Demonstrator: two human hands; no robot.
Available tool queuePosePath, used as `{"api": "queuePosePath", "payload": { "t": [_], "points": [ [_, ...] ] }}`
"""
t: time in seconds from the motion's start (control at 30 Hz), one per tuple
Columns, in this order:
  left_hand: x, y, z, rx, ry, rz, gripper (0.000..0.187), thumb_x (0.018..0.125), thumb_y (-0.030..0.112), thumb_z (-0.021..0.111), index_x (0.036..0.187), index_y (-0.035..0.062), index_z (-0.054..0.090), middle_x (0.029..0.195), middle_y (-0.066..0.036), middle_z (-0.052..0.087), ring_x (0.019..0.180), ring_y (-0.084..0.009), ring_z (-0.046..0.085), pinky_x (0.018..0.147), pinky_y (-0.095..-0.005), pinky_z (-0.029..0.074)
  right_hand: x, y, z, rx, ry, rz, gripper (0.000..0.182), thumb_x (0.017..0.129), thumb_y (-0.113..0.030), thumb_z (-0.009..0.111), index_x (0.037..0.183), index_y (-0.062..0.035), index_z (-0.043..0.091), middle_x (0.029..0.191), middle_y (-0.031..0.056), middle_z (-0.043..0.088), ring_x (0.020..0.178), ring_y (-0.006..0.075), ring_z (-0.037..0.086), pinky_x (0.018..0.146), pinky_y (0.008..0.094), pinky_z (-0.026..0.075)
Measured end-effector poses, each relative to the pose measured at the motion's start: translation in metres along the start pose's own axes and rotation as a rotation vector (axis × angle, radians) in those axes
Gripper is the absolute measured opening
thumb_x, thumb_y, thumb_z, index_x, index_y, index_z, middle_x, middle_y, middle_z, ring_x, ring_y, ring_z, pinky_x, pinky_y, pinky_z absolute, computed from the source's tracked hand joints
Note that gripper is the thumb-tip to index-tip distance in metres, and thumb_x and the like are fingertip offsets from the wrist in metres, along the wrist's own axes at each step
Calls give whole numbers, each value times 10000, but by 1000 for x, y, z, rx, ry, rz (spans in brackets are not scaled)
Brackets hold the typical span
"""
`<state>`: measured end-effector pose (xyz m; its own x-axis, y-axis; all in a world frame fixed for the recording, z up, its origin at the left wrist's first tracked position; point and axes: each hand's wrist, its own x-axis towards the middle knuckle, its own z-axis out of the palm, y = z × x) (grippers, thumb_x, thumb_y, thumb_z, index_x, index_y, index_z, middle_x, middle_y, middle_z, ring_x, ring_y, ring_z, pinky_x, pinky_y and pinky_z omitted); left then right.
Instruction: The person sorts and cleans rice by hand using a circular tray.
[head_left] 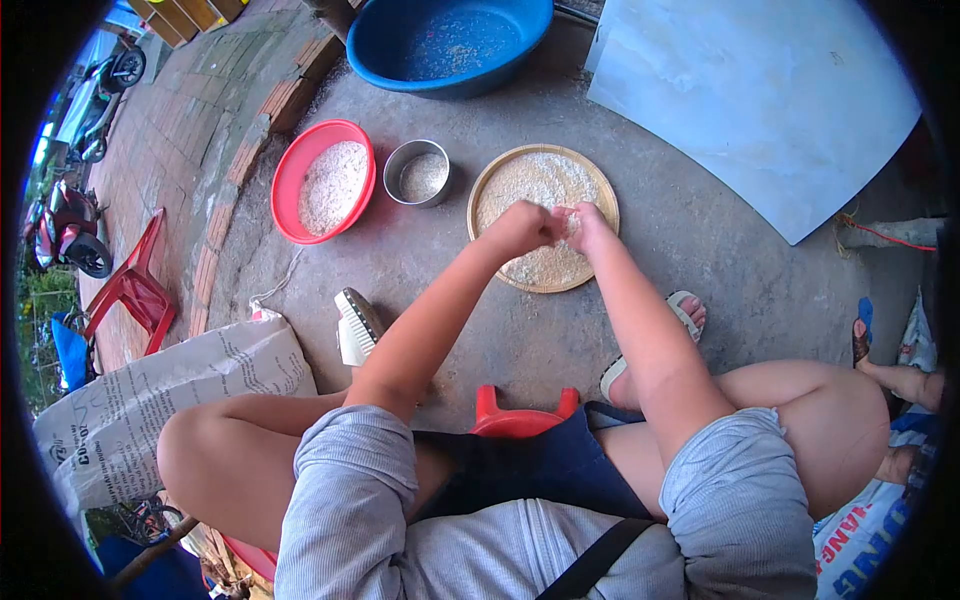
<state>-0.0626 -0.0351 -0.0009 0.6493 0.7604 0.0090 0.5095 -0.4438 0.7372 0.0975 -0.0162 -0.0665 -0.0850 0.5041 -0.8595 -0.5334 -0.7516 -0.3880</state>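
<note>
Left hand and right hand meet, both pinched on grain above the round woven tray on the concrete floor, steel bowl and red basin just beside its left edge, bare floor right.

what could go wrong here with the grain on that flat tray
1. Both hands, left hand and right hand, pinch grain above the round woven tray; its rim looks shallow, so grain could scatter onto the concrete floor.
2. The steel bowl and red bowl sit close to the left arm; a wide sweep might knock them.
</note>
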Motion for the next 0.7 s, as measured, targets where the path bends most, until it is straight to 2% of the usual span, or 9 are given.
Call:
{"api": "queuePosePath", "payload": {
  "t": [0.1, 0.17, 0.3, 0.37, 0.43, 0.5, 0.53, 0.6, 0.7],
  "points": [
    [16, 26, -20, -6, 80, 24, 154, 638, 112, 698, 790, 89, 690, 767, -102, 648, 687, -242, 624, 650, -333, 489, 34, 7, -12, 29, -183, 152, 308, 884, -209, 364, 1069, 2, 490, 1070, 117, 537, 949, 224, 552, 807, 351, 488],
    [23, 29, -28, 0, 86, 38, 182, 644, 110, 692, 826, 98, 692, 798, -105, 650, 712, -246, 625, 658, -336, 488, -14, -6, 12, -81, -327, -24, 237, 868, -150, 391, 984, 6, 527, 963, 142, 568, 850, 266, 585, 722, 359, 534],
    [21, 33, -42, -25, 84, 49, 273, 699, 89, 634, 970, 97, 665, 993, -117, 627, 851, -266, 607, 729, -337, 478, 12, -10, 20, 87, -332, -44, 256, 869, -178, 376, 963, -2, 537, 916, 120, 589, 734, 204, 588, 645, 340, 525],
    [19, 15, -31, 146, 628, 56, 267, 741, 77, 601, 1004, 93, 651, 943, -109, 619, 869, -231, 589, 766, -314, 463, -9, -15, 46, 9, -179, -82, 297, 887, -231, 352, 906, -6, 545, 785, 103, 592, 671, 185, 571, 584, 303, 497],
    [18, -12, -14, -3, 659, -103, 297, 858, 168, 505, 1131, 72, 576, 995, -106, 615, 944, -216, 572, 827, -327, 445, -11, -11, 67, 22, -299, -104, 325, 882, -237, 345, 883, 13, 553, 729, 99, 593, 617, 189, 564, 565, 309, 496],
    [16, -30, 2, -1357, 738, -553, 416, 942, 305, 357, 1232, 26, 465, 1121, -123, 590, 1017, -237, 560, 892, -338, 427, -29, -2, 88, -65, -219, -279, 330, 859, -215, 346, 865, 22, 576, 766, 131, 627, 670, 188, 610, 577, 292, 496],
    [16, -34, 6, -1629, 756, -589, 530, 960, 385, 242, 1302, -6, 344, 1250, -167, 502, 1127, -280, 495, 973, -360, 378, -34, 9, 95, -219, -175, -415, 327, 862, -223, 374, 855, 26, 586, 788, 138, 629, 696, 197, 617, 610, 306, 500],
    [13, -36, 13, -1878, 779, -471, 527, 959, 379, 245, 1309, -4, 337, 1272, -175, 472, 1148, -286, 470, 989, -364, 364, -36, 29, 108, -714, 67, -852, 249, 852, -179, 461, 827, 19, 610, 841, 150, 644, 789, 238, 637, 700, 339, 504],
    [8, -36, 13, -2128, 773, -213, 519, 956, 346, 242, 1333, -4, 305, 1339, -187, 378, 1208, -294, 394, 1018, -395, 335, -42, 40, 107, -884, -4, -1119, 227, 851, -165, 468, 844, 14, 608, 859, 151, 643, 808, 257, 632, 725, 349, 498]
  ]
}}
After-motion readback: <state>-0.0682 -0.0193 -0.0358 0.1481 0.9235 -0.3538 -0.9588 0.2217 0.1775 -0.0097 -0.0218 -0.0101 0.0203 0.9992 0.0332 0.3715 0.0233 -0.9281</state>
